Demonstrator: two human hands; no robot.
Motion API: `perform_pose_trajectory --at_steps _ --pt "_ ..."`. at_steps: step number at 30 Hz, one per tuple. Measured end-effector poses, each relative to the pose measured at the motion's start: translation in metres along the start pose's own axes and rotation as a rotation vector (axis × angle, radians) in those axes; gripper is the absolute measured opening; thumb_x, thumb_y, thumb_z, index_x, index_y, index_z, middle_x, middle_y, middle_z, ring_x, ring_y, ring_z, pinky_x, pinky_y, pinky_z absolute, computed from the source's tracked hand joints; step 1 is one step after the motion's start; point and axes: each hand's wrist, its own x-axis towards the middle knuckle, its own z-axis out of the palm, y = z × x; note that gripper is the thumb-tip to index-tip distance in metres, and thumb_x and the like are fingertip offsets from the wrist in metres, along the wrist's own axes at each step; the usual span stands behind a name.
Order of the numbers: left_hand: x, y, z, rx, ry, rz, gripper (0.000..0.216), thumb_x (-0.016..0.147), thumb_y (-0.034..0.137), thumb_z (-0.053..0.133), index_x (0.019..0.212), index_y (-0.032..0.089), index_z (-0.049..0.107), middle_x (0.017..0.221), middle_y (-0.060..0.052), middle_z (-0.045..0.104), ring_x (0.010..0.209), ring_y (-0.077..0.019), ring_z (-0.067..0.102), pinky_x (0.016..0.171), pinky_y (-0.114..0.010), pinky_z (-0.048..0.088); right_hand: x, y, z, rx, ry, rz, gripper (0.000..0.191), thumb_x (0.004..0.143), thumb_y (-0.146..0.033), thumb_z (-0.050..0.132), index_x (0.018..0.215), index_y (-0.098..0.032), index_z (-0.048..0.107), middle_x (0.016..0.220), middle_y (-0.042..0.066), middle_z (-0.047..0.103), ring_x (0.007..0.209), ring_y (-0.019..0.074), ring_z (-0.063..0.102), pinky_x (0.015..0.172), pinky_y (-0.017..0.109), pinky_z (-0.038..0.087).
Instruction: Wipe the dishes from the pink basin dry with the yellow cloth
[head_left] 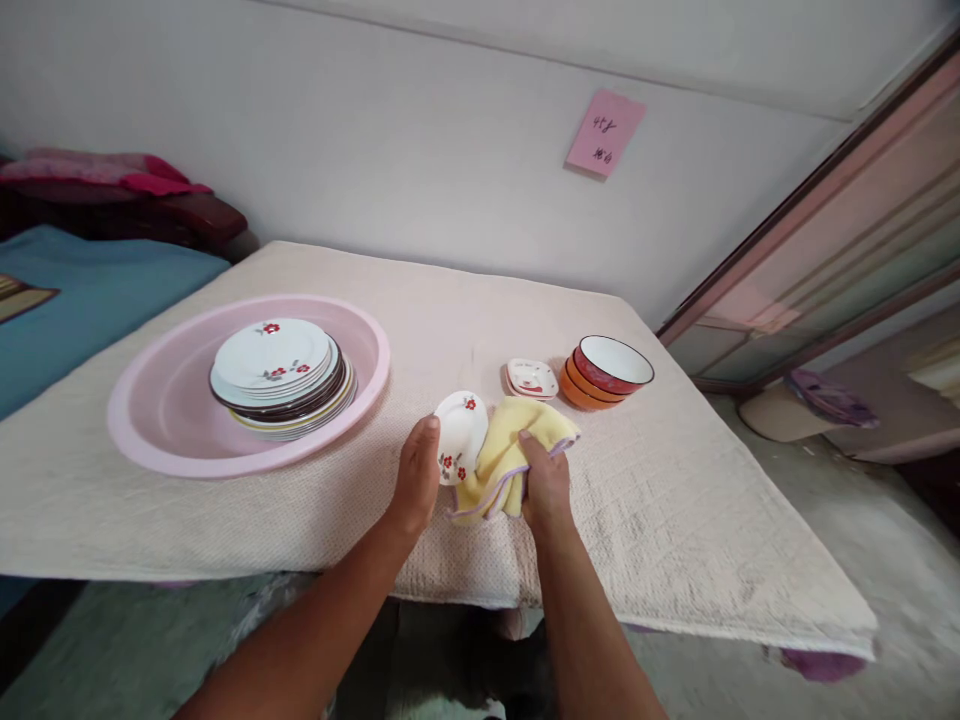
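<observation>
My left hand (416, 482) grips a small white plate with red flowers (460, 434) by its near edge, holding it tilted above the table. My right hand (545, 485) is closed on a folded yellow cloth (510, 450) pressed against the plate's right side. A pink basin (161, 405) at the left holds a stack of flowered plates (279, 375). Just beyond the cloth lie a small square dish (531, 378) and stacked red and orange bowls (609, 371).
The table is covered with a cream woven cloth (675, 500) and stands against a white wall with a pink note (604, 132). A blue bed (90, 300) with red bedding lies at the left. A framed panel (825, 260) leans at the right.
</observation>
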Motion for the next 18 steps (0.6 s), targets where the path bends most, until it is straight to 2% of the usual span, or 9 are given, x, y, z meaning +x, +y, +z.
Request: perform_pose_trajectory --at_steps 3,6,9,11,15,18 --pt "-0.009 -0.001 0.004 0.169 -0.068 0.094 0.039 0.087 0.049 0.044 0.101 0.018 0.063 0.099 -0.007 0.067 0.088 -0.0198 0.061 0.077 -0.029 0.047 -0.005 0.004 0.008 -0.105 -0.068 -0.017 0.040 0.072 -0.031 0.066 0.109 -0.017 0.061 0.099 0.006 0.070 0.086 0.0227 0.065 0.077 0.037 0.053" --pt "-0.013 -0.002 0.005 0.290 -0.107 0.165 0.040 0.090 0.045 0.042 0.112 0.018 0.060 0.109 -0.009 0.064 0.098 -0.0209 0.058 0.084 -0.031 0.045 -0.010 0.009 0.016 -0.228 -0.144 -0.061 0.041 0.073 -0.031 0.065 0.110 -0.017 0.061 0.099 0.006 0.069 0.091 0.0245 0.063 0.079 0.038 0.052" --pt "-0.013 -0.003 0.004 0.327 -0.074 0.208 0.039 0.090 0.043 0.042 0.114 0.017 0.059 0.113 -0.009 0.062 0.104 -0.0210 0.056 0.091 -0.033 0.043 -0.016 0.014 0.024 -0.363 -0.236 -0.146 0.040 0.074 -0.029 0.063 0.112 -0.019 0.060 0.102 0.005 0.067 0.097 0.0248 0.060 0.085 0.039 0.049" --pt "-0.011 -0.001 0.002 0.279 -0.055 0.197 0.038 0.091 0.042 0.040 0.113 0.018 0.059 0.109 -0.009 0.063 0.101 -0.0205 0.057 0.090 -0.033 0.043 -0.023 0.014 0.030 -0.432 -0.354 -0.215 0.039 0.075 -0.026 0.062 0.113 -0.020 0.058 0.105 0.005 0.065 0.100 0.0238 0.059 0.088 0.038 0.047" --pt "-0.007 0.008 -0.004 0.164 0.012 0.119 0.037 0.090 0.044 0.040 0.091 0.015 0.062 0.085 -0.007 0.064 0.082 -0.0185 0.059 0.078 -0.030 0.047 -0.042 0.001 0.040 -0.605 -0.629 -0.368 0.031 0.079 -0.020 0.055 0.111 -0.022 0.057 0.102 0.005 0.060 0.095 0.0200 0.057 0.085 0.034 0.046" --pt "-0.006 0.014 -0.008 0.126 0.101 0.043 0.040 0.087 0.049 0.044 0.078 0.014 0.060 0.072 -0.003 0.061 0.072 -0.0160 0.057 0.071 -0.027 0.047 -0.052 -0.011 0.041 -0.817 -0.731 -0.448 0.021 0.078 -0.013 0.053 0.096 -0.021 0.060 0.094 0.003 0.057 0.089 0.0174 0.054 0.080 0.030 0.044"
